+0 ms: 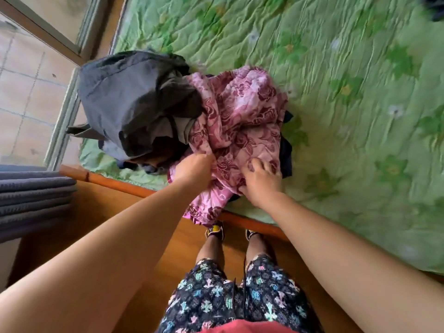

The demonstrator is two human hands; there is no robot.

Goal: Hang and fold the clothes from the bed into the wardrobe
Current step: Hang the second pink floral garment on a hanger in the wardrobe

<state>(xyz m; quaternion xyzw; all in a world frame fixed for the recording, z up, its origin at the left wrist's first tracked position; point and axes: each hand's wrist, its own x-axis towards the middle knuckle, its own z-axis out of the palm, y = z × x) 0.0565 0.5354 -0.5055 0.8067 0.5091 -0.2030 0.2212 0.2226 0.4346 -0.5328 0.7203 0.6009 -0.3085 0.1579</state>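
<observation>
head view: left hand [194,170] and right hand [262,182] both grip the pink floral garment [242,116] at the near edge of the bed [336,68], fingers [258,164] curled into the cloth. most of the garment lies beyond the fingers, long axis running away from them. grey clothes [129,97] sit up-left of the left hand. both hands look equally near.

Pink floral garment [242,121]: thin, crumpled cloth. Grey garment [125,92]: matt. Bed cover [336,68]: quilted, puckered. Bed frame [120,185]: glossy wood.
</observation>
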